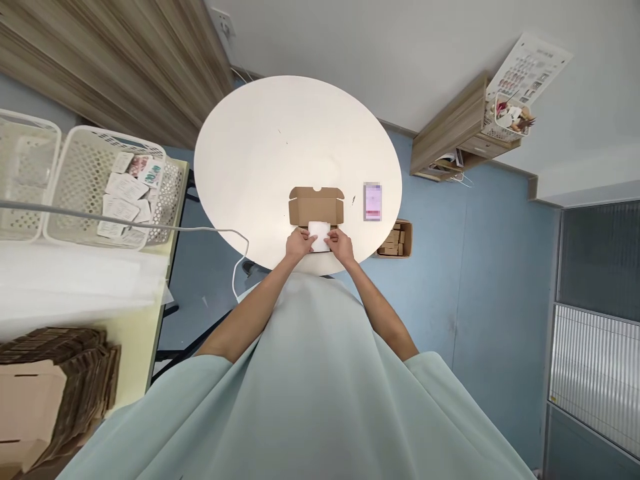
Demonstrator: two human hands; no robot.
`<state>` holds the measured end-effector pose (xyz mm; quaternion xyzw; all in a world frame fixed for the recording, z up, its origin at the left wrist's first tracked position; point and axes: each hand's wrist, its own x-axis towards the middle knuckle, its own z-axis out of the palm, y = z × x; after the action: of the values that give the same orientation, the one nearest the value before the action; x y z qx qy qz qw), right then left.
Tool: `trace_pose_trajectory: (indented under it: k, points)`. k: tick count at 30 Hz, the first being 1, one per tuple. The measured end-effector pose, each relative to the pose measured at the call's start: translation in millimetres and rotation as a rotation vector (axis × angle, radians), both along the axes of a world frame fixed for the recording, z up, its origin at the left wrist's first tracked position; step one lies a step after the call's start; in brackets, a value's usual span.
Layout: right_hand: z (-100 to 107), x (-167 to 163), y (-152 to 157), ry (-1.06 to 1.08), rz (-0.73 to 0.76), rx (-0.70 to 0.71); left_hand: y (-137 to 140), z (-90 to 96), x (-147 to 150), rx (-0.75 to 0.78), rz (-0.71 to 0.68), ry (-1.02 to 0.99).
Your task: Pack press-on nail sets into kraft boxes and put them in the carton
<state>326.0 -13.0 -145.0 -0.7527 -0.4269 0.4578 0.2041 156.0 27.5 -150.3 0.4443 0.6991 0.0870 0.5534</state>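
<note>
A small white square piece (319, 236), paper or thin foam by its look, is pinched at both sides over an open brown cardboard mailer box (317, 208). My left hand (299, 244) grips its left edge between thumb and fingers. On the opposite edge, my right hand (341, 246) pinches it the same way. The box lies near the front rim of the round white table (250, 147), its lid flap folded back away from me. My hands and the white piece hide most of the box's tray, so its contents cannot be made out.
A phone-like pink, blurred rectangle (373, 202) lies on the right of the table. Below that side stands a carton (407, 240) of small brown boxes. To the left are white baskets (75, 193) with packets, stacked flat cardboard (75, 380) and a cable (200, 229) crossing to the table.
</note>
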Motion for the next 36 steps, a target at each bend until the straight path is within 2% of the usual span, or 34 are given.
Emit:
trace_pose_trajectory:
  k: [6, 12, 15, 19, 24, 27, 33, 36]
  points:
    - [-8, 0, 7, -0.108, 0.129, -0.064, -1, -6.7, 5, -0.026, -0.075, 0.093]
    - [-13, -2, 9, -0.224, 0.274, -0.080, -5, -9.3, 8, 0.045, -0.192, 0.208]
    - [-13, -5, 9, -0.264, 0.337, -0.093, -6, -6.5, 8, 0.102, -0.304, 0.288]
    - [-11, -9, 10, -0.288, 0.356, -0.094, -4, 0.2, 11, 0.106, -0.447, 0.379]
    - [-3, -7, 13, -0.280, 0.380, -0.098, -2, 7.6, 12, 0.104, -0.542, 0.419]
    - [8, -3, 16, -0.276, 0.326, -0.031, -1, 13.4, 7, 0.183, -0.473, 0.364]
    - [20, 21, 33, -0.303, -0.021, 0.206, 19, 19.6, -10, 0.481, -0.072, 0.303]
    - [14, 30, 48, -0.187, -0.077, 0.171, 36, 14.7, -14, 0.441, -0.016, 0.208]
